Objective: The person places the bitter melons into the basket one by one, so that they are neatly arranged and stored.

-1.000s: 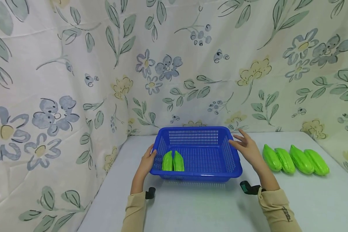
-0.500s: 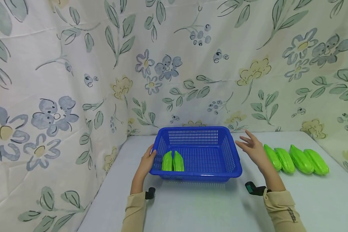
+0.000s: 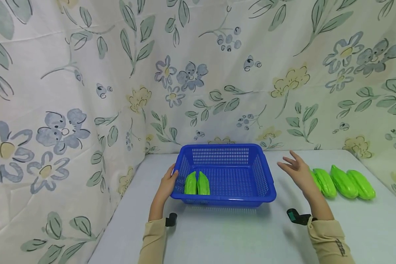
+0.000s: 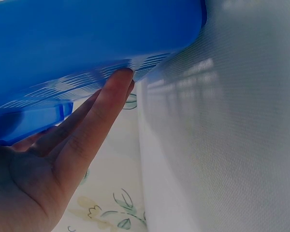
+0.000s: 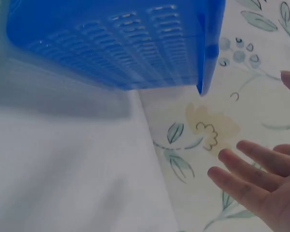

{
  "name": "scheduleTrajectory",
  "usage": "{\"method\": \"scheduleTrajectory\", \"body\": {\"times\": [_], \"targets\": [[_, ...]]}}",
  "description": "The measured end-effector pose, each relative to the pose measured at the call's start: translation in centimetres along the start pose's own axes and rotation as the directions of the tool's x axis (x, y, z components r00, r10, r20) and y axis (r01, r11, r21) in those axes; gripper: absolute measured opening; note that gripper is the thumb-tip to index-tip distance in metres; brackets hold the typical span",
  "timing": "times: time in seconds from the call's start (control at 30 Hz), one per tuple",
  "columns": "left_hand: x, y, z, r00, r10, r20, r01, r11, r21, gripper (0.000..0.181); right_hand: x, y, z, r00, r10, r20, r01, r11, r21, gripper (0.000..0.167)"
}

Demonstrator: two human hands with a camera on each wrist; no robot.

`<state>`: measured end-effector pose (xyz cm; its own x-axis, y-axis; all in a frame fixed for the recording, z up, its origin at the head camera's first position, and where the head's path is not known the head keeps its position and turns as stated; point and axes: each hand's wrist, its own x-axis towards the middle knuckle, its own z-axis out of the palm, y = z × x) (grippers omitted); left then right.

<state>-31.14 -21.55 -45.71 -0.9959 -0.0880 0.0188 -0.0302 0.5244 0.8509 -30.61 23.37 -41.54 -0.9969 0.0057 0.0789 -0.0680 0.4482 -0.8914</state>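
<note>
A blue plastic basket [image 3: 229, 179] stands on the table with two bright green, ridged, pointed fruit-like pieces [image 3: 197, 183] side by side in its front left. My left hand [image 3: 167, 182] holds the basket's left side at the rim; in the left wrist view its fingers [image 4: 94, 121] lie along the outer wall, and the thumb is hidden there. My right hand [image 3: 297, 172] is in the air right of the basket, fingers spread, touching nothing. Behind its forearm lies a row of similar green pieces [image 3: 344, 182], the leftmost partly covered. The right wrist view shows the loosely extended fingers [image 5: 246, 188].
The white table [image 3: 224, 238] runs up to a floral cloth [image 3: 217, 73] hanging behind it and on the left. A dark wrist camera [image 3: 297, 217] sits on each forearm by the beige sleeves [image 3: 328, 234].
My right hand has moved right, away from the basket's right rim and toward the row of green pieces. My left hand and the basket have stayed in place.
</note>
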Motion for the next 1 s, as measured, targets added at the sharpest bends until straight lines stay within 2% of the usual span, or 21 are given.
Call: {"method": "scheduleTrajectory", "body": {"times": [0.2,0.6,1.0], "targets": [[-0.2,0.3,0.0,1.0,-0.008,0.004,0.008,1.0,-0.01,0.054,-0.2,1.3,-1.0,0.999,0.005,-0.053,-0.006,1.0,-0.018,0.093],[0.0,0.2,0.0,1.0,-0.007,-0.003,0.007,1.0,0.001,0.054,-1.0,3.8,-3.4,0.994,0.08,-0.07,-0.084,0.995,-0.056,0.093],[-0.1,0.2,-0.1,1.0,-0.013,0.0,0.013,1.0,0.007,0.054,-1.3,5.3,-4.3,0.988,0.107,-0.111,-0.116,0.991,-0.074,0.091]]}}
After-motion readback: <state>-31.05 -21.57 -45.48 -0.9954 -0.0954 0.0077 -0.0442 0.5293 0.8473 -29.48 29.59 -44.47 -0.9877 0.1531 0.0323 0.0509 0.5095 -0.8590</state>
